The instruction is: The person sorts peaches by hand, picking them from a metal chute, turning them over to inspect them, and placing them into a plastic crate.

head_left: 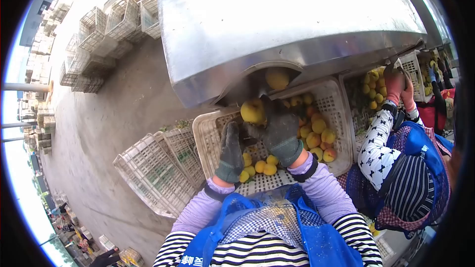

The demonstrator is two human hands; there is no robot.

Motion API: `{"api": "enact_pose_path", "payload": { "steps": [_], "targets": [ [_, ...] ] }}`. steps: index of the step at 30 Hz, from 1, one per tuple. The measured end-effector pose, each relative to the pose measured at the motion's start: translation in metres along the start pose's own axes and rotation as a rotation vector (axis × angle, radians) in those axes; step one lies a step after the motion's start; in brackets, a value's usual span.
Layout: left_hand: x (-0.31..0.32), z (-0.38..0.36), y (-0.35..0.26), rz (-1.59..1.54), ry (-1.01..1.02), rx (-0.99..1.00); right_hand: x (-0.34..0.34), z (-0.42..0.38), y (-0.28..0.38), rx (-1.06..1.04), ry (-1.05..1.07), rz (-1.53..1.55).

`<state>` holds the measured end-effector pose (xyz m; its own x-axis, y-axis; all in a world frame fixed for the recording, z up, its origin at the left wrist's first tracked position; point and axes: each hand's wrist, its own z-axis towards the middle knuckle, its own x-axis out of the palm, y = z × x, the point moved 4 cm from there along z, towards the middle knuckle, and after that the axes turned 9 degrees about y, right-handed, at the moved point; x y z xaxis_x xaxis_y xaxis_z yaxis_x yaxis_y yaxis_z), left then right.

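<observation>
My left hand (230,154), in a dark grey glove, is held flat over the left part of a pale plastic crate (200,136), fingers together and stretched out, nothing in it. My right hand (282,136), gloved the same way, is beneath the opening of a metal chute (237,81). Its thumb and fingers are around a yellow peach (253,112); part of the grip is hidden. Another peach (277,78) sits in the chute opening. Inside the crate, several yellow and reddish peaches (313,139) lie mostly on the right, with a few near the front.
A large metal machine (292,10) spans the far side. Stacked crates (153,163) stand left of mine, more crates (118,17) farther back on the concrete floor (114,128). On the right, a co-worker (410,178) in pink gloves reaches to another crate with peaches (374,89).
</observation>
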<state>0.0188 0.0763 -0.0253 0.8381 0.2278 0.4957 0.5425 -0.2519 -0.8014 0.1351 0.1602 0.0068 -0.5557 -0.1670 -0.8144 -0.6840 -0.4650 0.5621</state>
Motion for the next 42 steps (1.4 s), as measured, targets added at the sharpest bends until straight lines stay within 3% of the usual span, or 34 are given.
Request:
{"api": "enact_pose_path", "payload": {
  "steps": [4, 7, 9, 16, 18, 19, 21, 22, 24, 25, 27, 31, 33, 36, 40, 42],
  "targets": [
    [-0.026, -0.006, 0.044, -0.016, 0.028, -0.073, -0.01, 0.007, 0.006, -0.007, -0.072, -0.036],
    [-0.021, -0.011, 0.042, 0.098, 0.016, -0.065, -0.004, 0.016, 0.003, -0.039, -0.103, -0.119],
    [-0.022, -0.01, 0.041, -0.063, -0.031, -0.129, 0.001, 0.02, 0.002, -0.06, -0.193, -0.243],
    [-0.038, -0.005, 0.041, 0.001, -0.045, -0.092, 0.019, 0.056, 0.0, 0.009, -0.108, -0.181],
    [-0.041, -0.003, 0.051, -0.082, -0.03, -0.091, 0.037, 0.066, -0.004, -0.179, -0.352, -0.445],
    [-0.039, -0.004, 0.051, -0.083, -0.029, -0.091, 0.016, 0.069, 0.01, -0.18, -0.352, -0.446],
    [-0.03, -0.003, 0.043, 0.297, 0.043, 0.039, -0.018, 0.077, 0.02, 0.002, 0.109, -0.274],
    [-0.028, -0.006, 0.041, 0.298, 0.054, 0.038, -0.028, 0.07, 0.019, 0.01, 0.104, -0.279],
    [-0.029, -0.014, 0.044, -0.077, -0.038, -0.128, -0.048, 0.05, 0.014, 0.037, -0.069, -0.166],
    [-0.029, -0.015, 0.044, -0.076, -0.036, -0.127, -0.035, 0.048, 0.004, 0.037, -0.072, -0.166],
    [-0.031, -0.015, 0.049, -0.036, -0.047, -0.142, 0.006, 0.047, -0.023, -0.075, -0.321, -0.416],
    [-0.03, -0.018, 0.059, -0.074, -0.047, -0.144, 0.017, 0.059, -0.029, -0.134, -0.354, -0.624],
    [-0.03, -0.02, 0.064, -0.101, -0.019, -0.169, 0.004, 0.062, -0.031, -0.113, -0.199, -0.407],
    [-0.033, -0.027, 0.061, -0.137, -0.068, -0.207, 0.019, 0.07, -0.037, 0.049, -0.048, -0.525],
    [-0.033, -0.025, 0.055, -0.144, -0.028, -0.152, 0.006, 0.072, -0.031, -0.039, -0.029, -0.517],
    [-0.033, -0.028, 0.048, 0.44, 0.031, 0.088, -0.012, 0.059, -0.018, 0.146, 0.217, -0.254]
  ]
}}
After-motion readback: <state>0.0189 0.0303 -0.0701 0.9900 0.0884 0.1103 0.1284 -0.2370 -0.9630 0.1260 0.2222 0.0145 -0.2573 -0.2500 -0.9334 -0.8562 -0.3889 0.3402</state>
